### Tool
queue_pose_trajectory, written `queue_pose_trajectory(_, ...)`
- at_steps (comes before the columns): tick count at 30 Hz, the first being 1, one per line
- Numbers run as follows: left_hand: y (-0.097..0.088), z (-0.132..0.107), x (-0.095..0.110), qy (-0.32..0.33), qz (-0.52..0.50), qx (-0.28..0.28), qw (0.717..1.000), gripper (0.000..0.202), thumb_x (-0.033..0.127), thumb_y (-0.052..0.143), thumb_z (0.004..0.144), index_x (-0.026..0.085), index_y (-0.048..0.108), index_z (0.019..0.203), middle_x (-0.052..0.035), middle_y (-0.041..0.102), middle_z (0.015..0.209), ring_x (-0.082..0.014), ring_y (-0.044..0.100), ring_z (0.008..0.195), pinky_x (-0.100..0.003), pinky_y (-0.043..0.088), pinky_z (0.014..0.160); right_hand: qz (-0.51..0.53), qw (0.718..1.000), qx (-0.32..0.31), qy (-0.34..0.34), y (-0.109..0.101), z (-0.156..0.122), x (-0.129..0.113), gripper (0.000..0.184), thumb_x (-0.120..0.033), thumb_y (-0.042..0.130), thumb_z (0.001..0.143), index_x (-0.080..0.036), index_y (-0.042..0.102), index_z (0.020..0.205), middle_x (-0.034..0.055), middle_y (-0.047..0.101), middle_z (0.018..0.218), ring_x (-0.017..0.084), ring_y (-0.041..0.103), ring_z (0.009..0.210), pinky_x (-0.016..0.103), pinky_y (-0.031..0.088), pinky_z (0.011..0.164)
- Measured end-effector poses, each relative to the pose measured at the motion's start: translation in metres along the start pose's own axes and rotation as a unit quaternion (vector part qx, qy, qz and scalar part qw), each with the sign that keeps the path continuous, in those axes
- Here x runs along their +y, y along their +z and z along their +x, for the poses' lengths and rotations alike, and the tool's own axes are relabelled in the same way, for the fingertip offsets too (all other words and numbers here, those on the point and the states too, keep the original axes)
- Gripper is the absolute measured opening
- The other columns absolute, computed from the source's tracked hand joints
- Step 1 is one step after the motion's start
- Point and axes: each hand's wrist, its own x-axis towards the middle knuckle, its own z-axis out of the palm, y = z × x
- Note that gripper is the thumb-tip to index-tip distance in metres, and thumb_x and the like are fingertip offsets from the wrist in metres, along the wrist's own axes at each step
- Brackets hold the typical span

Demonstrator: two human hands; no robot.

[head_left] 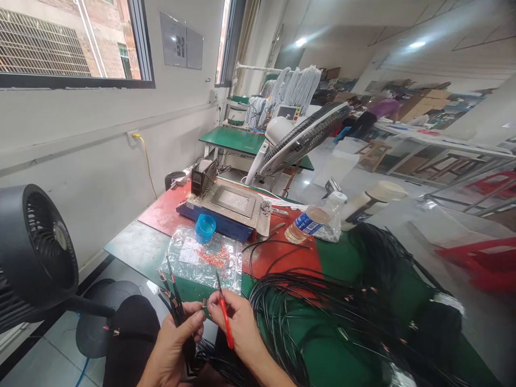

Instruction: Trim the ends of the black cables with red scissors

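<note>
My left hand [177, 338] is closed around a bundle of black cables [174, 303], whose stripped ends with reddish wires point up and away. Its thumb and forefinger pinch one cable end with short bared wires [204, 303]. Close beside that end, the fingertips of my right hand [237, 320] come together, either at the wires or just short of them; I cannot tell which. A slim red-handled tool with a dark pointed tip [226, 317] is gripped in the right hand, tip upward. Whether it is tweezers or small scissors is unclear.
Beyond my hands lies a clear plastic bag [231, 258] strewn with red and yellow bits, and a blue cup [205, 228]. Behind is a blue metal-topped device [217, 217]. A bottle [306, 223] and loose black cables [282, 301] lie right; a fan [36, 258] stands left.
</note>
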Motion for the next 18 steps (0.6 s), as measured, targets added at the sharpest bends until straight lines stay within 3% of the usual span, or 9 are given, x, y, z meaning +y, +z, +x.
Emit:
queue_pose_trajectory(2, 0.001, -0.002, 0.001, -0.019, -0.021, -0.021, 0.999, 0.019, 0.026, 0.073, 0.064, 0.012, 0.068, 0.076, 0.0021, 0.05, 0.052, -0.005, 0.04, 0.047, -0.018, 0.031, 0.047, 0.103, 0.993, -0.027, 0.059, 0.002, 0.001, 0.003, 0.027, -0.042, 0.065, 0.071, -0.015, 0.058, 0.069, -0.0031, 0.047, 0.057, 0.009, 0.039, 0.053, 0.021, 0.03, 0.051)
queue_pose_trajectory(5, 0.002, -0.002, 0.0, -0.057, -0.078, -0.058, 0.994, 0.013, 0.023, 0.071, 0.068, 0.012, 0.067, 0.074, 0.0015, 0.051, 0.057, -0.0034, 0.04, 0.049, -0.016, 0.033, 0.047, 0.242, 0.959, -0.064, 0.13, 0.007, 0.002, 0.007, 0.032, -0.045, 0.066, 0.067, -0.015, 0.056, 0.072, -0.0046, 0.043, 0.053, 0.007, 0.035, 0.048, 0.02, 0.027, 0.048)
queue_pose_trajectory(8, 0.001, -0.001, -0.002, -0.086, -0.128, -0.068, 0.986, 0.012, 0.02, 0.071, 0.067, 0.011, 0.067, 0.074, 0.0011, 0.051, 0.06, -0.0024, 0.039, 0.049, -0.014, 0.034, 0.046, 0.255, 0.954, -0.08, 0.135, 0.008, 0.003, 0.01, 0.034, -0.048, 0.064, 0.068, -0.016, 0.055, 0.072, -0.0044, 0.044, 0.054, 0.008, 0.035, 0.047, 0.021, 0.027, 0.048)
queue_pose_trajectory(10, 0.001, -0.001, -0.001, -0.095, -0.143, -0.044, 0.984, 0.015, 0.018, 0.072, 0.066, 0.011, 0.068, 0.078, 0.0009, 0.052, 0.061, -0.0024, 0.041, 0.049, -0.014, 0.036, 0.046, 0.137, 0.985, -0.064, 0.084, 0.005, 0.002, 0.01, 0.032, -0.048, 0.06, 0.073, -0.016, 0.054, 0.07, -0.0032, 0.046, 0.056, 0.009, 0.037, 0.05, 0.022, 0.028, 0.05)
queue_pose_trajectory(12, 0.001, 0.0, 0.003, -0.086, -0.138, -0.017, 0.987, 0.019, 0.017, 0.072, 0.066, 0.011, 0.068, 0.083, 0.0006, 0.053, 0.063, -0.0026, 0.043, 0.05, -0.014, 0.039, 0.046, -0.066, 0.997, -0.016, -0.022, -0.001, 0.0, 0.009, 0.028, -0.044, 0.057, 0.077, -0.017, 0.056, 0.07, -0.0006, 0.052, 0.063, 0.012, 0.043, 0.057, 0.023, 0.03, 0.054)
queue_pose_trajectory(13, 0.001, -0.001, 0.005, -0.077, -0.132, -0.005, 0.988, 0.022, 0.016, 0.072, 0.066, 0.011, 0.068, 0.086, 0.0004, 0.054, 0.064, -0.0027, 0.044, 0.051, -0.013, 0.04, 0.047, -0.17, 0.982, 0.016, -0.083, -0.005, -0.002, 0.008, 0.024, -0.04, 0.057, 0.078, -0.017, 0.057, 0.071, 0.0005, 0.055, 0.067, 0.013, 0.045, 0.062, 0.024, 0.031, 0.057)
queue_pose_trajectory(15, 0.002, -0.001, 0.008, -0.062, -0.117, 0.013, 0.991, 0.026, 0.016, 0.073, 0.065, 0.01, 0.068, 0.09, 0.0003, 0.055, 0.065, -0.0024, 0.044, 0.051, -0.013, 0.041, 0.047, -0.328, 0.924, 0.069, -0.185, -0.013, -0.005, 0.008, 0.015, -0.034, 0.057, 0.079, -0.019, 0.059, 0.075, 0.0017, 0.059, 0.073, 0.015, 0.048, 0.068, 0.024, 0.03, 0.061)
queue_pose_trajectory(18, 0.003, -0.001, 0.008, -0.05, -0.096, 0.031, 0.994, 0.028, 0.017, 0.075, 0.063, 0.011, 0.068, 0.09, 0.0001, 0.056, 0.064, -0.0028, 0.045, 0.051, -0.013, 0.041, 0.047, -0.433, 0.86, 0.108, -0.249, -0.02, -0.011, 0.012, 0.009, -0.028, 0.055, 0.079, -0.021, 0.059, 0.076, 0.0009, 0.059, 0.07, 0.015, 0.048, 0.067, 0.026, 0.026, 0.06)
